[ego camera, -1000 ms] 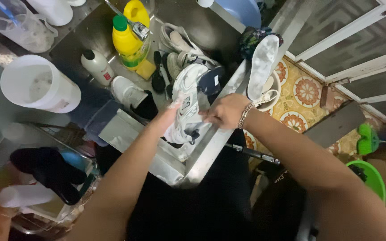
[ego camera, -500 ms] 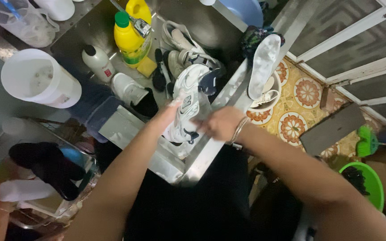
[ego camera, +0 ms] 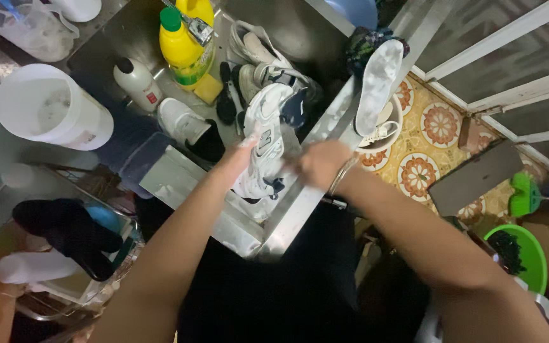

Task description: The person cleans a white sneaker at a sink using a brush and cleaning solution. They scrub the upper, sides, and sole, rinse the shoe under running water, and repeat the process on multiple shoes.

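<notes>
A white sneaker with dark blue trim (ego camera: 265,136) stands upright over the steel sink's corner (ego camera: 287,219). My left hand (ego camera: 241,154) grips its left side. My right hand (ego camera: 318,162), blurred and wearing a bracelet, presses against its right side; whether it holds anything small is hidden. More white and black shoes (ego camera: 255,70) lie in the sink basin behind.
A yellow bottle with green cap (ego camera: 182,47), a small white bottle (ego camera: 136,82) and a white bucket (ego camera: 52,108) stand at the left. A white shoe (ego camera: 376,86) props sole-up in a bowl at the right. A green basin (ego camera: 522,251) sits on the patterned tile floor.
My right hand has shifted a little along the sneaker's side and is now blurred with motion. The left hand keeps its hold on the shoe.
</notes>
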